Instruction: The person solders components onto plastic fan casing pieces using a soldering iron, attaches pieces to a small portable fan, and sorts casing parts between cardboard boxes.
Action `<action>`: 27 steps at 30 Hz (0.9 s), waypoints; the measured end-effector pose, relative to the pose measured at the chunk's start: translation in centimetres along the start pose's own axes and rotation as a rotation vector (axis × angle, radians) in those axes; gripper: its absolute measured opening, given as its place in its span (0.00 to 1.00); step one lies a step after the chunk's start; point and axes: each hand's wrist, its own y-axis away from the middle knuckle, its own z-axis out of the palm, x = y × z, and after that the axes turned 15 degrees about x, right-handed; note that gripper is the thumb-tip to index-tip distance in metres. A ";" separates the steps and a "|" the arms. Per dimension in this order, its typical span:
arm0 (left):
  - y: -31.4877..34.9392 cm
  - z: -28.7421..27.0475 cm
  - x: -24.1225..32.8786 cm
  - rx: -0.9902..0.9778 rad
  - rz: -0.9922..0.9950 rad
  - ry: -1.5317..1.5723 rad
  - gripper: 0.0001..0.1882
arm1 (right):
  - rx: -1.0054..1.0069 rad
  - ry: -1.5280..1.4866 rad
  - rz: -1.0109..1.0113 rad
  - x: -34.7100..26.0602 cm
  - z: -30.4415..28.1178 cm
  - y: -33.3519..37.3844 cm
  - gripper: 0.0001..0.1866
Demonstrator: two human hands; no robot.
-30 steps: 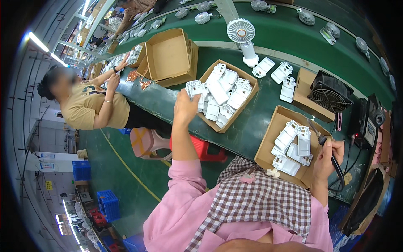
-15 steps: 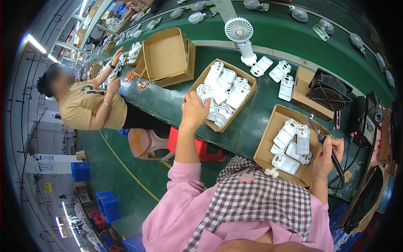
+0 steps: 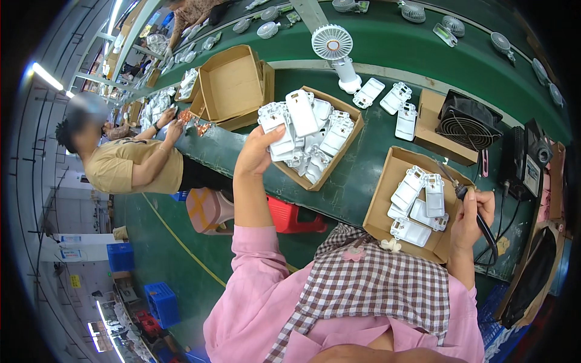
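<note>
My left hand [image 3: 253,152] is closed at the left side of a cardboard box, its thumb pressed on a white plastic housing [image 3: 280,147]. Another white housing [image 3: 302,114] stands out above the pile just beyond my fingers; whether I hold that one too I cannot tell. Several more white housings [image 3: 336,134] fill this box [image 3: 330,175]. My right hand [image 3: 471,221] grips a soldering iron [image 3: 462,192], its tip pointing up and left over the rim of a second cardboard box [image 3: 378,209]. Several white housings [image 3: 434,196] lie inside that box, left of my right hand.
A white handheld fan [image 3: 333,43] stands behind the boxes, with three housings [image 3: 369,92] beside it. A black fan [image 3: 469,130] and a black soldering station [image 3: 525,163] are at right. Empty cartons [image 3: 233,81] sit at far left. A co-worker [image 3: 130,160] works there. Fans line the green conveyor [image 3: 387,36].
My left hand has shifted left and turned, with a housing now tilted up under its thumb. The right hand with the soldering iron has barely moved. The co-worker's raised hand has come down.
</note>
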 end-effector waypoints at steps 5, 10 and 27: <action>-0.4 0.2 0.4 0.003 0.085 -0.351 0.25 | 0.009 0.019 0.019 -0.2 -0.2 0.0 0.09; 2.9 3.0 3.5 0.186 1.014 -1.513 0.30 | 0.026 0.044 0.049 -0.2 -0.4 0.0 0.09; 2.0 3.6 0.2 0.114 1.563 -1.865 0.28 | 0.030 0.015 0.036 0.0 -0.2 0.0 0.09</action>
